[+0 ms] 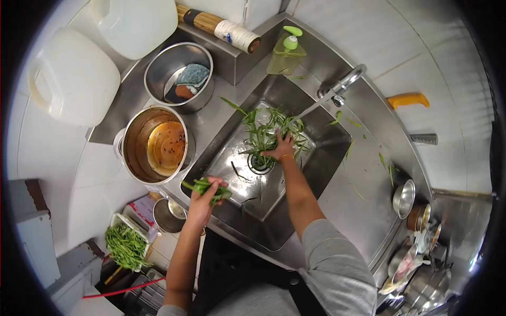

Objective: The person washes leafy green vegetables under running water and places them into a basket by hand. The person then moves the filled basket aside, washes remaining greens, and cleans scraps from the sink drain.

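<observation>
Leafy green vegetables (256,131) lie in a loose heap in the steel sink (311,184), over the drain. My right hand (284,147) rests on the heap with its fingers spread. Water runs from the faucet (350,79) onto the greens just beyond that hand. At the sink's left front edge, my left hand (203,203) is closed around a bunch of green stems (219,196), whose cut ends stick out on both sides. A few dark stem scraps (237,171) lie on the sink floor.
Left of the sink stand a stained pot (167,147) and a steel pot (179,52) with cloths inside. A soap bottle (287,55) is at the back corner. More greens (126,246) fill a basket at lower left. Steel bowls (404,199) sit at the right.
</observation>
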### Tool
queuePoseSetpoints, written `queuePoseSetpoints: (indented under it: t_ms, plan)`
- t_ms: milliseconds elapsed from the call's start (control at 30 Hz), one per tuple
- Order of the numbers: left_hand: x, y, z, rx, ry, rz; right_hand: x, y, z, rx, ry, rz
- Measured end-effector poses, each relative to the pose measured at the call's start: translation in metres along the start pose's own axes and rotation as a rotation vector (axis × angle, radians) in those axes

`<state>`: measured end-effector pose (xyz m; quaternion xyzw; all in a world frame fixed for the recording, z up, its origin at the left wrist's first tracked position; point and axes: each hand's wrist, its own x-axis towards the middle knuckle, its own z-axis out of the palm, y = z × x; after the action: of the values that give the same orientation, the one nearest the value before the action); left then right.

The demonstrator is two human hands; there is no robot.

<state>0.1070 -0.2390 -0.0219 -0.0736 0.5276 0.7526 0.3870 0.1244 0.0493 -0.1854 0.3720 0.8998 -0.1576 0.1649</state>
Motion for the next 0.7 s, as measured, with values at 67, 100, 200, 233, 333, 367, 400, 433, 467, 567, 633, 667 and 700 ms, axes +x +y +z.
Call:
queuePoseSetpoints:
  t_ms: [67,100,200,233,333,367,400,433,467,567,633,667,700]
  plan:
    - [-0.019,-0.005,-0.012,0.004,0.026,0.010,-0.013,-0.009,0.006,-0.059,-0.090,0.028]
    - [-0.025,-0.007,-0.018,0.010,0.062,-0.012,-0.003,-0.003,0.027,-0.049,-0.094,0.027]
    - [-0.030,-0.005,-0.025,0.022,0.084,-0.047,0.021,0.014,0.065,0.331,-0.096,-0.034]
    - [-0.028,-0.004,-0.025,0.017,0.071,-0.046,0.019,0.012,0.056,0.346,0.092,-0.126]
    - [-0.020,0.003,-0.020,0.063,0.026,-0.062,0.014,-0.007,-0.022,0.476,0.133,-0.119]
    - [-0.016,0.006,-0.017,0.065,0.014,-0.062,0.007,-0.015,-0.047,0.626,0.259,-0.104]
    - [-0.011,0.008,-0.012,0.098,-0.020,-0.064,0.003,-0.021,-0.065,0.775,0.388,-0.092]
    - [-0.007,0.009,-0.008,0.132,-0.052,-0.066,0.000,-0.024,-0.077,0.772,0.399,-0.087]
    - [-0.001,0.005,-0.007,0.090,-0.100,-0.084,-0.003,-0.027,-0.088,0.718,0.348,-0.145]
    - [0.010,0.017,0.017,0.265,-0.247,-0.046,-0.012,-0.029,-0.120,0.561,0.537,-0.363]
    - [0.022,0.020,0.032,0.214,-0.292,-0.034,-0.038,-0.032,-0.156,0.808,0.446,-0.271]
    - [0.028,0.018,0.038,0.166,-0.327,-0.037,-0.051,-0.035,-0.173,0.861,0.387,-0.259]
    - [0.036,0.015,0.043,0.167,-0.340,-0.036,-0.062,-0.033,-0.183,0.858,0.399,-0.253]
